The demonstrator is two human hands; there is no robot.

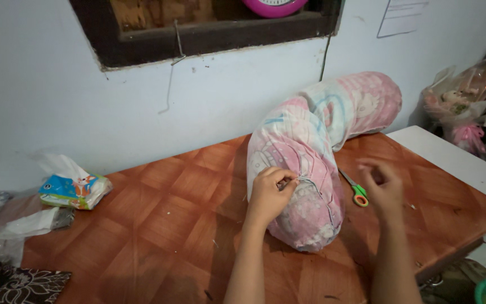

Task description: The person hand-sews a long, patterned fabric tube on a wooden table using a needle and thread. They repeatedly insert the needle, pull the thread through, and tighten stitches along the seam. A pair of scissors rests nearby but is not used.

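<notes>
Bolster pillow (pixel 305 169) lies across the wood-pattern counter (pixel 158 225), its far end bent up against the wall. My left hand (pixel 269 194) rests on its near end, grip pinched narrow on the fabric at a seam line. My right hand (pixel 382 184) hovers just beside it, blurred, fingers drawn together; I cannot tell whether they hold thread. I judge this is mid-stitch on the seam, and the next pull calls for a steady pinch on the cloth. Scissors (pixel 356 191) with green and orange handles lie between pillow and right hand. The counter's right edge is near; to the left there is open surface, up to a tissue pack (pixel 74 190).
</notes>
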